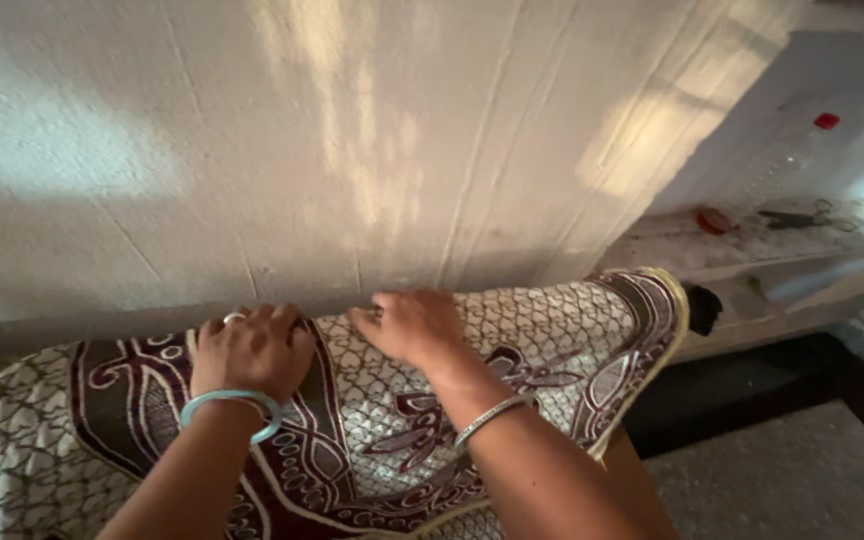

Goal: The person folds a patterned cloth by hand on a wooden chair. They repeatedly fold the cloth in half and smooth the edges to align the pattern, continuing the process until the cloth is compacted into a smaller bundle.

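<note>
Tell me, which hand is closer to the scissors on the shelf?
Right. The right hand rests on the patterned cloth, nearer the scissors lying up on the shelf. The left hand presses the cloth farther away.

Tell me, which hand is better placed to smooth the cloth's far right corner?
Probably the right hand: it lies flat on the cloth nearer that corner; the left hand is farther.

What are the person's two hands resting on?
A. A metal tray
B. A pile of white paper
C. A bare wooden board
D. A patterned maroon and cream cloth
D: both the left hand and the right hand lie flat on the patterned cloth, close to the wall.
</note>
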